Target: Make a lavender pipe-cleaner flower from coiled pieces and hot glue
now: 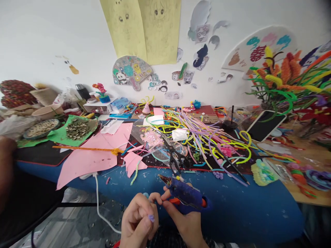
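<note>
My left hand (139,220) is closed in a pinch, with a small purple fuzzy piece (151,218) showing between thumb and finger. Beside it, my right hand (184,224) grips a dark blue glue gun (184,193) with an orange trigger. The gun's dirty nozzle points up and to the left, above the left hand. Fingertips of both hands come close together under the nozzle; whether they touch I cannot tell. A bit of light blue fuzz (146,195) shows behind my left fingers. Black-handled scissors (177,158) lie just beyond the gun.
Pastel pipe cleaners (201,134) are heaped across the blue table (232,203). Pink paper sheets (88,167) and an orange stem lie left. A phone (266,125) leans at right near a fuzzy bouquet (287,75). Someone's blurred arm (6,165) shows at the left edge.
</note>
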Action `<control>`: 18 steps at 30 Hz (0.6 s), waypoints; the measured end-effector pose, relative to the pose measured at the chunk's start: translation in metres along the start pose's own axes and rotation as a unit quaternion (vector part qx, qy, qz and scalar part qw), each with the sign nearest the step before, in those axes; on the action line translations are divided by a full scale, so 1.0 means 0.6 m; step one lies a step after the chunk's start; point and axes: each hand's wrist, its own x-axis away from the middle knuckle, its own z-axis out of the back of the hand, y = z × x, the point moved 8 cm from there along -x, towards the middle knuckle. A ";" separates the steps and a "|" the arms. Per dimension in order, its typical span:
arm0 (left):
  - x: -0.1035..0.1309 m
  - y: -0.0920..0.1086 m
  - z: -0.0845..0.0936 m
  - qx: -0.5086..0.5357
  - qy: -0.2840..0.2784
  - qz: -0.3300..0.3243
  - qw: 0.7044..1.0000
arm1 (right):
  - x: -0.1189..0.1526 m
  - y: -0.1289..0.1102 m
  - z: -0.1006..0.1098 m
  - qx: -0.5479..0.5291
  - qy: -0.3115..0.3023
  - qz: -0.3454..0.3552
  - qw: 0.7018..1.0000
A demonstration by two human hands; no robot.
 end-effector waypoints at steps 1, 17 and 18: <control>0.001 -0.002 0.002 -0.015 0.003 0.001 1.000 | -0.001 -0.006 0.001 0.009 0.009 0.012 1.000; -0.020 -0.061 0.003 -0.066 -0.058 0.069 0.994 | 0.042 0.096 0.075 -0.170 0.141 -0.148 0.964; -0.022 -0.072 -0.003 -0.048 -0.071 0.087 0.992 | 0.048 0.103 0.095 -0.191 0.175 -0.154 0.954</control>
